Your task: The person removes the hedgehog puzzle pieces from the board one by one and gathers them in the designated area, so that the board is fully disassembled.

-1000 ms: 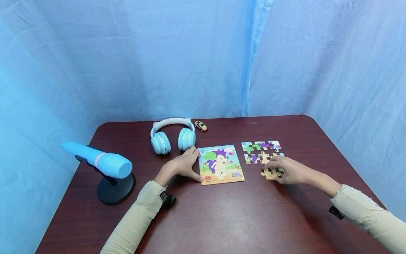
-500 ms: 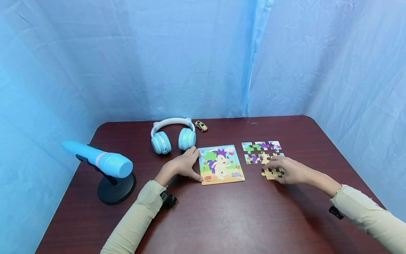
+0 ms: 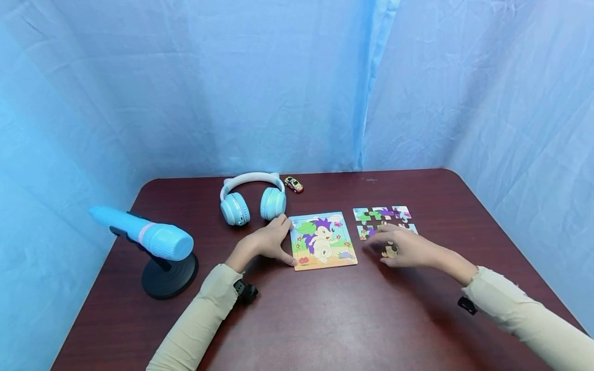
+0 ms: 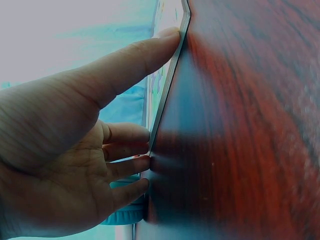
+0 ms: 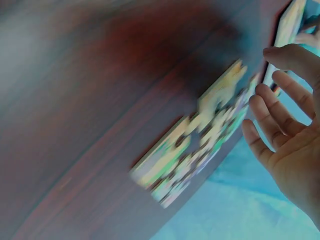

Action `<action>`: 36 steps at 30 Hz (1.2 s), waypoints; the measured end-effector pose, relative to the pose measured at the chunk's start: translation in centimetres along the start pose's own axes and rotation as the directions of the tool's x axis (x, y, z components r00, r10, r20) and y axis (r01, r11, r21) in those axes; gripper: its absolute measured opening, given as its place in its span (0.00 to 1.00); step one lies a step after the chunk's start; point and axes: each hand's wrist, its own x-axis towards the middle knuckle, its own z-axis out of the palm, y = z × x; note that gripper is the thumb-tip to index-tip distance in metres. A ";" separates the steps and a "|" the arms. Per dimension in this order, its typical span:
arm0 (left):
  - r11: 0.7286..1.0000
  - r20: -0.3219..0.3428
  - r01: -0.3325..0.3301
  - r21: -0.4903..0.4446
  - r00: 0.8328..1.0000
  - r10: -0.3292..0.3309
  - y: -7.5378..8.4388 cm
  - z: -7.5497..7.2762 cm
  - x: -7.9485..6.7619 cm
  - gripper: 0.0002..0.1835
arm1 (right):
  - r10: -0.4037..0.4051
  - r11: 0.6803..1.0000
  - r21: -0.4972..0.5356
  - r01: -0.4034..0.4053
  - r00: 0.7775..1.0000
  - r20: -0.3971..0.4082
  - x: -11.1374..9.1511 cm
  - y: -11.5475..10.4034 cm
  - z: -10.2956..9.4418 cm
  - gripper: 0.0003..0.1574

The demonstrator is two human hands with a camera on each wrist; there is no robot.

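My left hand (image 3: 264,243) braces the puzzle board (image 3: 323,240) at its nine o'clock edge, thumb and fingers spread against it. My right hand (image 3: 402,248) hovers with relaxed fingers over the loose puzzle pieces (image 3: 381,219), at three o'clock of the board; half a second ago it lay further right, on the tan piece (image 3: 391,252).
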 end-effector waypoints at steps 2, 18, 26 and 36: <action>1.000 -0.001 -0.004 -0.002 1.000 0.004 0.0 0.0 0.0 0.48 | -0.035 0.999 0.011 0.035 0.999 -0.016 0.9 -0.8 0.1 0.29; 1.000 -0.008 -0.020 0.011 1.000 0.020 -0.1 0.1 0.1 0.46 | -0.165 0.982 0.097 0.163 0.986 0.016 8.0 -7.3 1.9 0.28; 1.000 -0.001 -0.016 0.012 1.000 0.016 0.1 -0.1 0.1 0.45 | -0.211 0.973 0.097 0.209 0.977 0.013 10.1 -8.2 3.2 0.29; 1.000 -0.004 -0.024 0.005 1.000 0.024 0.2 -0.2 0.0 0.44 | -0.178 0.978 0.124 0.167 0.980 0.083 10.9 -8.9 3.8 0.31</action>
